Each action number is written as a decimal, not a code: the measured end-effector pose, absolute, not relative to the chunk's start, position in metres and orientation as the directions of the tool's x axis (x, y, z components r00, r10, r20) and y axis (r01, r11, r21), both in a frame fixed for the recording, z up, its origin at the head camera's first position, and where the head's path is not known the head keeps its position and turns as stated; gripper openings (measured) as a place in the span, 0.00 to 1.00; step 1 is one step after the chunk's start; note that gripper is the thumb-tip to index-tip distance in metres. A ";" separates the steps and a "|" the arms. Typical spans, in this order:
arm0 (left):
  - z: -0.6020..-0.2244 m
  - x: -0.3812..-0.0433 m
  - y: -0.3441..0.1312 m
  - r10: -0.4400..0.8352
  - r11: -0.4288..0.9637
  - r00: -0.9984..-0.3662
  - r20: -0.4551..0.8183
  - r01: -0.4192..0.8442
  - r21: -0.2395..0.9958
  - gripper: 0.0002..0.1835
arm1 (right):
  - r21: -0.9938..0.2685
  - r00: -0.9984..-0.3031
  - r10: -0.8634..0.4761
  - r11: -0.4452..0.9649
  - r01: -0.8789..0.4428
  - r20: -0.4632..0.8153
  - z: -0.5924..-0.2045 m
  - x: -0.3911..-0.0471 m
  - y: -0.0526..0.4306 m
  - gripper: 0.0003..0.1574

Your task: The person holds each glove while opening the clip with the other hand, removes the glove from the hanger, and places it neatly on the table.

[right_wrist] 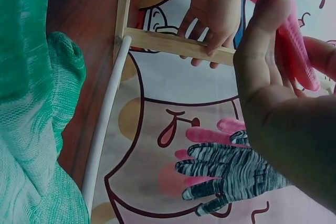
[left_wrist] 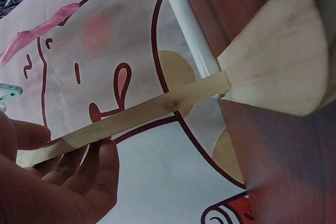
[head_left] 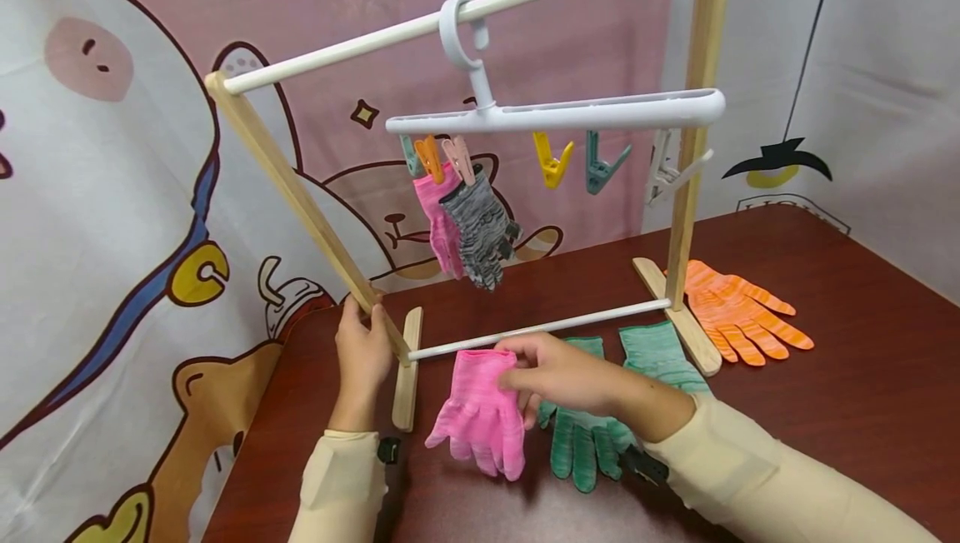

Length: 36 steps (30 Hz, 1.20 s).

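Note:
My right hand (head_left: 570, 372) pinches a pink knit glove (head_left: 483, 418) by its cuff edge, with the glove's fingers hanging down over the table in front of the rack. Low on the left wooden post (left_wrist: 131, 114) of the drying rack is my left hand (head_left: 363, 351), its thumb on one side and fingers curled on the other. A white hanger (head_left: 555, 114) hooks over the rack's top bar. From its left end hang another pink glove (head_left: 435, 214) and a grey mottled glove (right_wrist: 236, 171), held by clothespins. Below my right forearm lie green gloves (head_left: 585, 447), partly covered.
Yellow (head_left: 553, 164), teal (head_left: 600, 164) and white (head_left: 670, 172) clothespins hang unloaded along the hanger's right half. An orange glove (head_left: 738, 310) lies beside the right rack foot (head_left: 678, 318). A white lower bar (head_left: 540, 329) joins the posts. Behind stands a printed cloth backdrop (head_left: 585, 52).

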<state>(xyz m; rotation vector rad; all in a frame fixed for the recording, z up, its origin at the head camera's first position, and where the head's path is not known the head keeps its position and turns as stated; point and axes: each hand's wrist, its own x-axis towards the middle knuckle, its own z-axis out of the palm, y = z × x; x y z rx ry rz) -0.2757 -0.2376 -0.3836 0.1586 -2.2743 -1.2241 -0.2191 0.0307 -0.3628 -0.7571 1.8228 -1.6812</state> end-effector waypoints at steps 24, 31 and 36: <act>-0.382 -0.276 -0.244 -0.342 0.572 -0.844 0.413 0.161 0.804 0.16 | -0.908 -0.730 -0.683 0.301 -0.290 0.006 -0.380 -0.240 0.030 0.03; -0.383 -0.277 -0.243 -0.341 0.566 -0.849 0.403 0.157 0.810 0.18 | -0.878 -0.773 -0.635 0.378 -0.292 -0.017 -0.383 -0.246 0.028 0.09; -0.384 -0.279 -0.241 -0.344 0.564 -0.851 0.396 0.150 0.812 0.15 | -0.829 -0.795 -0.604 0.471 -0.300 -0.056 -0.390 -0.252 0.022 0.08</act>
